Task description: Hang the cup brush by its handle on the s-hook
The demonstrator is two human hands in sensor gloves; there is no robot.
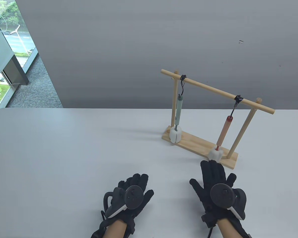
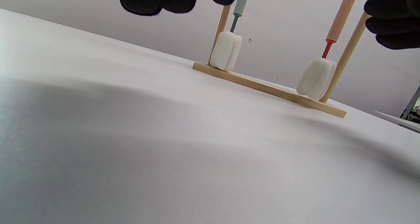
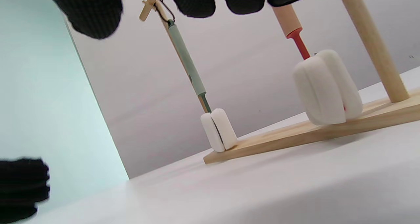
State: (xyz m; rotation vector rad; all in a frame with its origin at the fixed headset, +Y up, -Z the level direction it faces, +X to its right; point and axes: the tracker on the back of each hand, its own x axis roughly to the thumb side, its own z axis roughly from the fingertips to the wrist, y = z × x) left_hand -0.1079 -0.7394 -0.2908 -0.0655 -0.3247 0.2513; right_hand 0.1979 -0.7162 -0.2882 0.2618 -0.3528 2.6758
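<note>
Both brushes (image 1: 223, 133) hang on hooks (image 1: 236, 105); right hand (image 1: 214, 182) spread flat, left hand (image 1: 131, 192) loosely curled, both hold nothing. Risk: right fingertips nudge sponge, brush swings off.

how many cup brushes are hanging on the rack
2. The green-handled brush hangs from the s-hook at the rack's left end; the orange-handled brush hangs from the s-hook near the right end, just beyond the right hand. None look hidden.

Table cam high, looking down, both wrist cams low near tabletop, tilted, sharing wooden rack (image 1: 200, 146).
</note>
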